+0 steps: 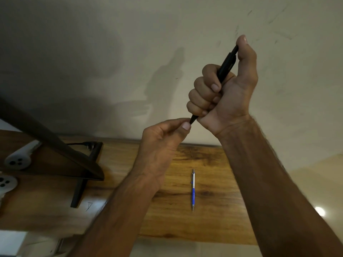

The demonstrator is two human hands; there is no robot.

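Above the blue mechanical pencil, well clear of it, both hands work on a black pen in the air in front of the pale wall. The right hand is up and to the right of the pencil, and its four fingers are curled tightly round the pen's barrel in a fist. Its thumb is stretched up along the pen, with the pad pressed on the top end. The pen slants, its top end up and to the right and its tapered point down and to the left, sticking out below the fist. The left hand sits up and to the left of the pencil. Its thumb and forefinger are brought together in a pinch right at the pen's point and the other fingers are folded loosely behind. Whether anything thin lies between those fingertips cannot be told.

The pencil itself lies flat on the wooden table, untouched, with its metal tip toward the near edge. Far to its left stands a dark screen on a black stand foot. Farther left still are two white pieces with holes, blurred.
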